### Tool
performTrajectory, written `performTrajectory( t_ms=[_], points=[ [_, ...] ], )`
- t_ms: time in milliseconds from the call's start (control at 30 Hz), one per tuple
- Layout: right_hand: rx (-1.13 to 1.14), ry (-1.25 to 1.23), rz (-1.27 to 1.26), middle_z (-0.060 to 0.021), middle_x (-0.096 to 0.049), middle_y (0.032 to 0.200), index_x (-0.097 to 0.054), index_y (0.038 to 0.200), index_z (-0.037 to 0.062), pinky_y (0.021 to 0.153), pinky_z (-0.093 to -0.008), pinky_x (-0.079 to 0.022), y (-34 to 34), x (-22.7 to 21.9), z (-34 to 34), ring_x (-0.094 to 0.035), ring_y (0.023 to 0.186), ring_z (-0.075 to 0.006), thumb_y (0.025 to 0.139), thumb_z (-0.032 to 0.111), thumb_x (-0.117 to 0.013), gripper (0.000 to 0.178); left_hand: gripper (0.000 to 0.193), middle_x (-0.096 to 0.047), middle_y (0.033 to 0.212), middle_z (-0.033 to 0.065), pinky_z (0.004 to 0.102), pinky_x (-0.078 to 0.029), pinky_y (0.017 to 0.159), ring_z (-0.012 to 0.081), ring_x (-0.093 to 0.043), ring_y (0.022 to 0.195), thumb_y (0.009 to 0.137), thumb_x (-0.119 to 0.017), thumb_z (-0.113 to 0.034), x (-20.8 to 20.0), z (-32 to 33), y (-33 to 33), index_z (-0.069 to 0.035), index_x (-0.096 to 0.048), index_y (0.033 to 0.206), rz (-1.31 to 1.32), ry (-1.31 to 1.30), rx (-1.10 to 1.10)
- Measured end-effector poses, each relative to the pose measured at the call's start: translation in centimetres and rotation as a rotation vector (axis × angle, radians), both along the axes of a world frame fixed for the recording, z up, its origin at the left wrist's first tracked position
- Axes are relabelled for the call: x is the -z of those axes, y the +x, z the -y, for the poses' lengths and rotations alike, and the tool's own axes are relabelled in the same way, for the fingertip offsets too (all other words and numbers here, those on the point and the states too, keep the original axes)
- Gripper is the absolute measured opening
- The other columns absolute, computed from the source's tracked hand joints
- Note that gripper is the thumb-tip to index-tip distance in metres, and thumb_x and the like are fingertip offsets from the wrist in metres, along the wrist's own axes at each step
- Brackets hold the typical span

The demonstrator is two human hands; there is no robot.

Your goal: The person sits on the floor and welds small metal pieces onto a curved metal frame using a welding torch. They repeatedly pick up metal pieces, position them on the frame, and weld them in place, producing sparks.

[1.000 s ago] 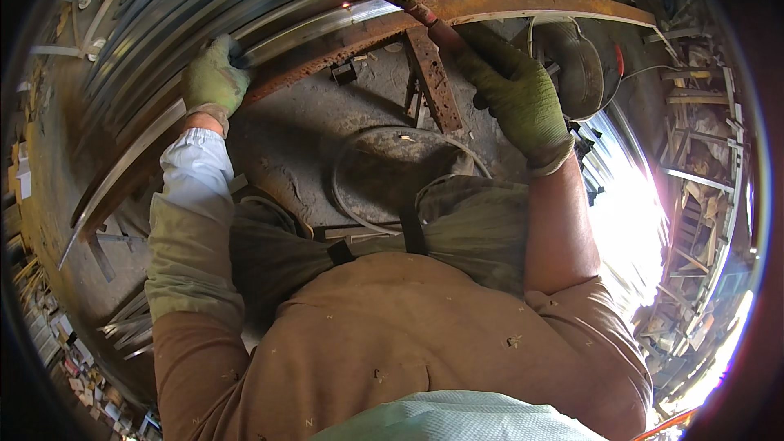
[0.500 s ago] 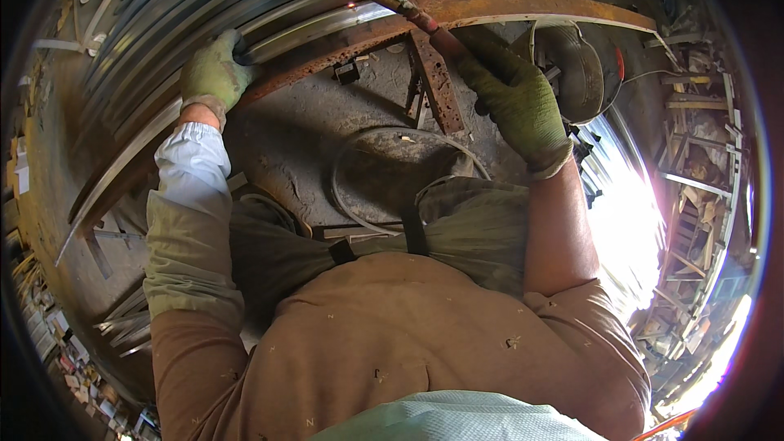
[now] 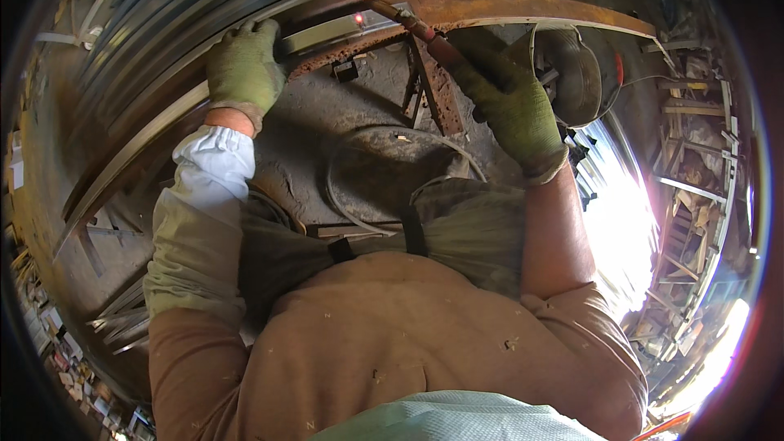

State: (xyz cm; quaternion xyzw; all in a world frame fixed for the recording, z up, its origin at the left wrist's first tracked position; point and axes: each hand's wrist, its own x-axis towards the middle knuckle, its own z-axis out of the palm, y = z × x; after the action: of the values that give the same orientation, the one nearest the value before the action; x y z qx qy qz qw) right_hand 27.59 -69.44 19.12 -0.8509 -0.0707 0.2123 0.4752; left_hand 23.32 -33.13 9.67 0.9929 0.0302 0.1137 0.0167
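My left hand [image 3: 247, 69], in a green work glove, curls its fingers over a long, shiny metal tube [image 3: 322, 33]. This tube lies along a rusty steel beam [image 3: 523, 8], and a small red-glowing spot shows near its right end. In my gloved right hand [image 3: 516, 106] is a welding holder [image 3: 420, 28] with a worn reddish grip, the fingers closed around it. Its tip lies just right of the glowing spot; whether it touches the metal I cannot tell. A rusty angled leg [image 3: 435, 86] stands below the beam.
Many long metal profiles [image 3: 188, 4] lie stacked beyond the beam. To the right of my right hand sits a grey rounded shell [image 3: 567, 73], like a welding helmet. A thin cable loop [image 3: 333, 188] lies on the floor by my legs; racks of offcuts [image 3: 694, 163] line the right.
My left hand has shifted right along the beam, its fingers now over the tube. The glowing spot shows slightly farther right; the welding holder has moved slightly left and down.
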Motion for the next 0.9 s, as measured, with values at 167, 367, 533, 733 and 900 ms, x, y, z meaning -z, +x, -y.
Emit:
performTrajectory(
  t_ms=[167, 367, 533, 733, 900],
  points=[
    [-0.006, 0.018, 0.064, -0.0126, -0.081, 0.127, -0.077, 0.145, 0.0045, 0.108, -0.0354, -0.053, 0.6, 0.7, 1.1, -0.072, 0.120, -0.0193, 0.111, 0.037, -0.077, 0.047, 0.032, -0.079, 0.122, 0.0156, 0.0550, -0.060, 0.094, 0.0434, -0.074, 0.113, 0.094, -0.086, -0.033, -1.2, -0.8, -0.1, -0.010, -0.078, 0.116, -0.113, -0.088, -0.083],
    [0.043, 0.084, 0.052, -0.0094, -0.081, 0.128, -0.078, 0.145, 0.0082, 0.107, -0.0339, -0.053, 0.4, -0.5, 0.8, -0.070, 0.118, -0.0166, 0.111, 0.034, -0.077, 0.043, 0.052, -0.078, 0.129, 0.0148, 0.0559, -0.060, 0.098, 0.0428, -0.075, 0.117, 0.087, -0.092, -0.028, -0.6, -0.8, -1.9, -0.012, -0.072, 0.133, -0.256, 0.049, -0.114],
    [0.036, 0.078, 0.031, -0.0101, -0.081, 0.126, -0.079, 0.144, 0.0075, 0.106, -0.0330, -0.054, 0.9, -0.6, 1.0, -0.070, 0.116, -0.0167, 0.112, 0.036, -0.076, 0.044, 0.056, -0.076, 0.135, 0.0178, 0.0564, -0.060, 0.098, 0.0454, -0.074, 0.120, 0.085, -0.090, -0.021, 0.9, -1.6, -1.4, -0.014, -0.070, 0.137, -0.274, 0.054, -0.160],
    [0.073, 0.037, 0.026, -0.0078, -0.080, 0.121, -0.079, 0.143, 0.0060, 0.098, -0.0317, -0.055, 0.7, -0.8, 1.2, -0.068, 0.107, -0.0140, 0.111, 0.040, -0.077, 0.047, 0.043, -0.081, 0.118, 0.0169, 0.0527, -0.062, 0.092, 0.0430, -0.078, 0.109, 0.085, -0.092, -0.024, 0.8, -3.1, -1.4, -0.013, -0.076, 0.124, -0.204, -0.092, -0.036],
    [0.083, 0.093, -0.003, -0.0038, -0.078, 0.117, -0.080, 0.141, 0.0056, 0.093, -0.0297, -0.054, 0.8, -0.3, 1.3, -0.066, 0.101, -0.0116, 0.110, 0.041, -0.079, 0.047, 0.044, -0.083, 0.115, 0.0182, 0.0419, -0.063, 0.096, 0.0356, -0.082, 0.108, 0.085, -0.094, -0.016, 0.4, -4.8, -1.7, -0.005, -0.078, 0.124, -0.091, -0.535, 0.006]
  ],
)
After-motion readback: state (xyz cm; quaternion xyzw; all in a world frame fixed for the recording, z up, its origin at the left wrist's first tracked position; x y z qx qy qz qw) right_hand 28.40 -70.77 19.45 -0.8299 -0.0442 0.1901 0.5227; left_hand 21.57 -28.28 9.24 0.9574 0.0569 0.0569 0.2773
